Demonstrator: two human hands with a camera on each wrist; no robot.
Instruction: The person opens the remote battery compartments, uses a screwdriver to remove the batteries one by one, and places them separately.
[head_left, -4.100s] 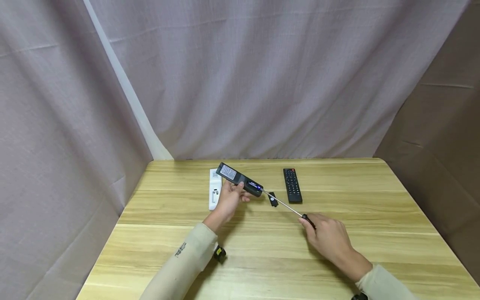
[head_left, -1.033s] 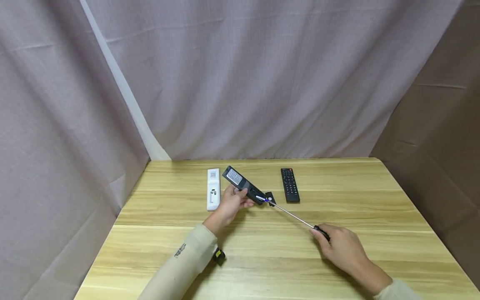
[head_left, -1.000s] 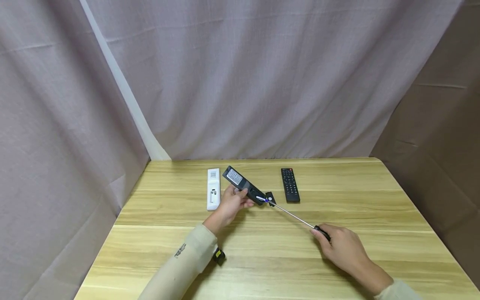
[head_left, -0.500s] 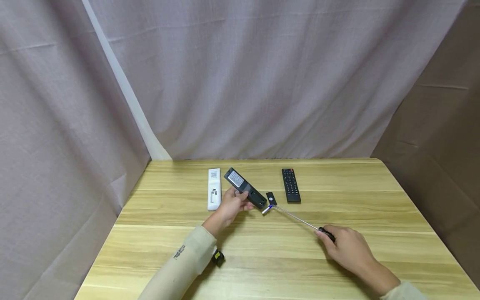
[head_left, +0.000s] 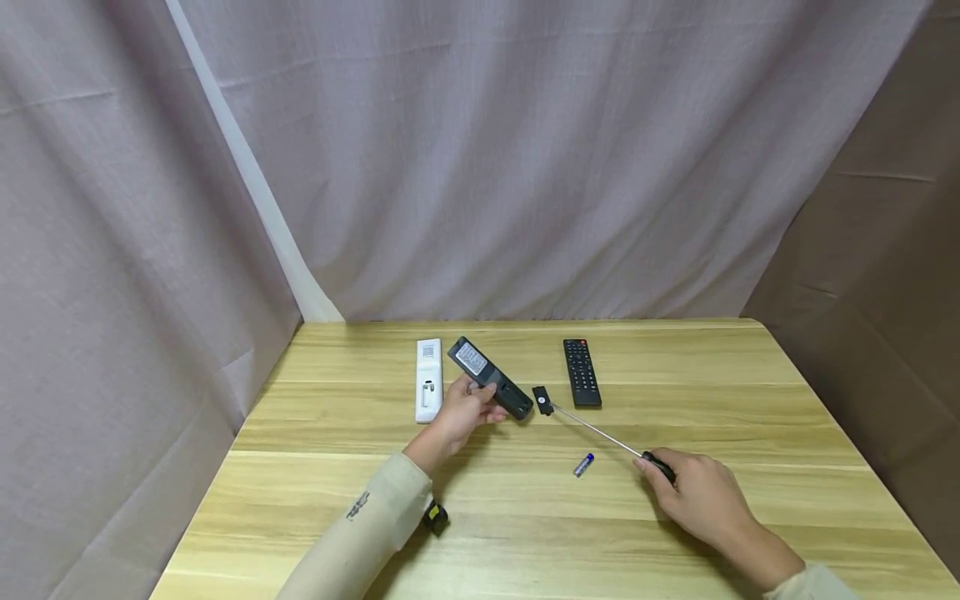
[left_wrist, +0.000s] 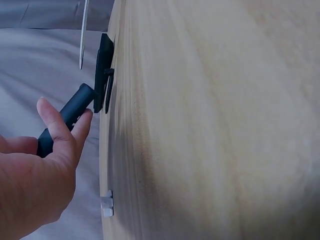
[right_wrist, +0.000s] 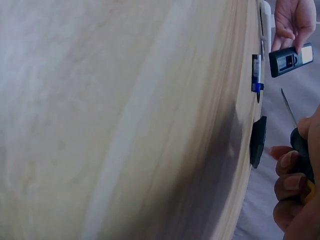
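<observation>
My left hand [head_left: 461,410] grips a black remote control [head_left: 472,358] above the table, its labelled back facing up. The battery compartment in its lower end is uncovered and looks dark inside. In my right hand [head_left: 701,496] is a screwdriver [head_left: 603,433], held by its black handle; its thin metal shaft points left toward the small black battery cover [head_left: 542,400]. A blue-ended battery [head_left: 584,465] lies on the table, left of the right hand. The right wrist view shows the screwdriver tip [right_wrist: 283,93] apart from the remote, with my fingers [right_wrist: 290,182] wrapped around the handle.
A white remote control [head_left: 428,408] lies face down to the left, its battery compartment uncovered. Another black remote control [head_left: 582,372] lies face up at the back right. The wooden table [head_left: 510,542] ends against a grey curtain [head_left: 525,167].
The battery has come out of the remote at the screwdriver's tip, dropped and rolled right and nearer on the table. The right hand has drawn slightly back; the left still holds the remote.
</observation>
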